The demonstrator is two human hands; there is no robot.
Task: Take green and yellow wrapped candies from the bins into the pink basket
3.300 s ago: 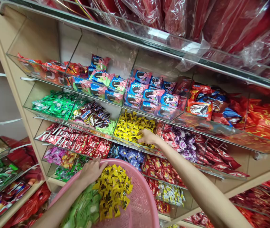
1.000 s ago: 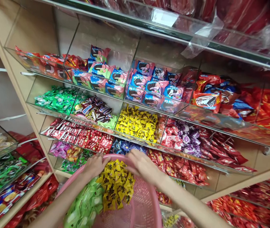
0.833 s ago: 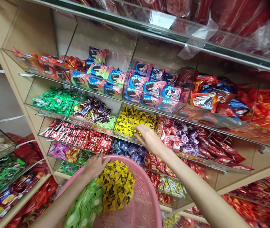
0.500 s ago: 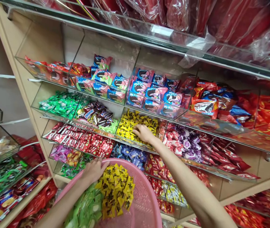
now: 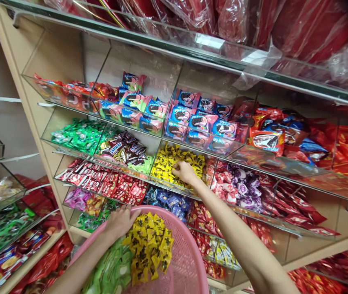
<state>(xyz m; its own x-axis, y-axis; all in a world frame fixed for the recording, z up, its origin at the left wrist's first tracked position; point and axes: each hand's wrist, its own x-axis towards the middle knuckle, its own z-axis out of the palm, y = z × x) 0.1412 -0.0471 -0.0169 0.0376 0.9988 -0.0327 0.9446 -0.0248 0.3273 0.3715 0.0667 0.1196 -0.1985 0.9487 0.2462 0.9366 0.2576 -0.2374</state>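
Observation:
My right hand reaches into a shelf compartment of small yellow candies, its fingers curled together among the wrappers; whether a candy is pinched there is too small to make out. My left hand grips the far rim of a round pink plastic basket, thumb inside and fingers over the edge. In the basket lie a heap of yellow candies and, left of them, green-wrapped ones, partly covered by my left forearm.
Clear-fronted shelves hold Snickers bars, green candies, blue-pink cookie packs, red packets and purple candies. Plastic-wrapped red items sit on top. More bins stand at the left.
My right hand has shifted slightly within the yellow candies, its fingers now more drawn in. My left hand and the basket stay about where they were.

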